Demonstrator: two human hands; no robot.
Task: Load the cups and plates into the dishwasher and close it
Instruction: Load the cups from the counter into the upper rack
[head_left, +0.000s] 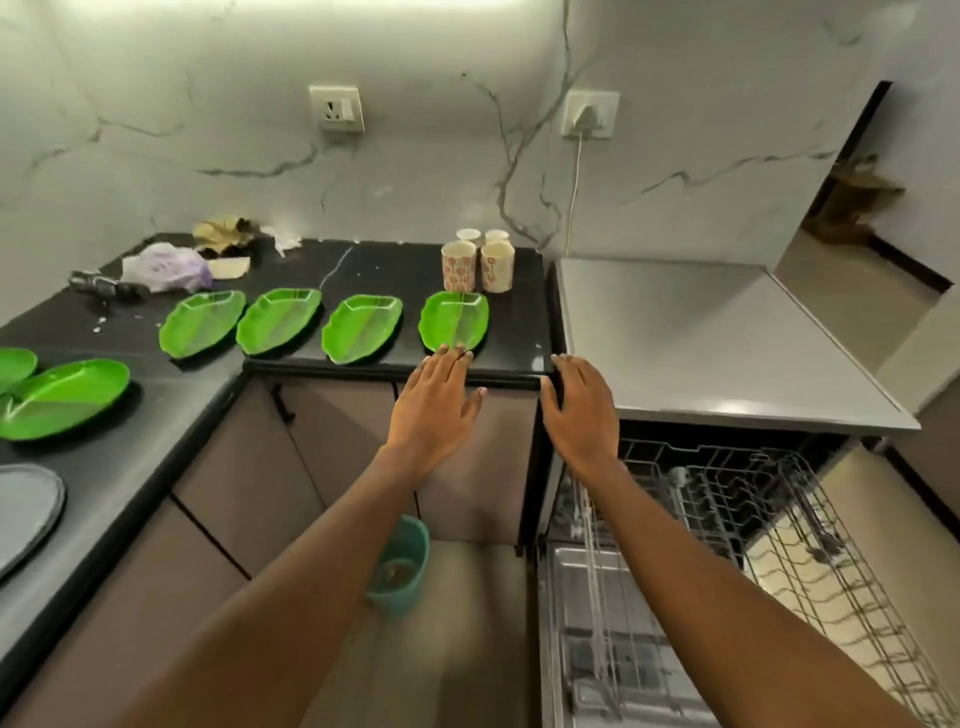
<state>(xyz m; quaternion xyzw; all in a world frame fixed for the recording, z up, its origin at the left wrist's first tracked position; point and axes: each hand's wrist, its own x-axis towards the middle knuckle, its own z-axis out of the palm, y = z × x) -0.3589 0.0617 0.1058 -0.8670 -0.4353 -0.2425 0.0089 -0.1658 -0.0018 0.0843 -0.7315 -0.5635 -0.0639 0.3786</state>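
Left hand (436, 402) flat, fingers straight, fingertips at near rim of rightmost green leaf-shaped plate (454, 317) on black countertop (374, 270). Right hand (582, 410) open, fingers relaxed, holding nothing, by counter corner. More green plates (278, 322) in row to left. Four patterned cups (478, 265) just behind rightmost plate. Dishwasher (701, 338) at right, open, wire rack (779, 519) pulled out.

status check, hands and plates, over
Left hand open, fingers at rightmost green plate. Right hand open, empty. Cups untouched, dishwasher rack out. Path clear.
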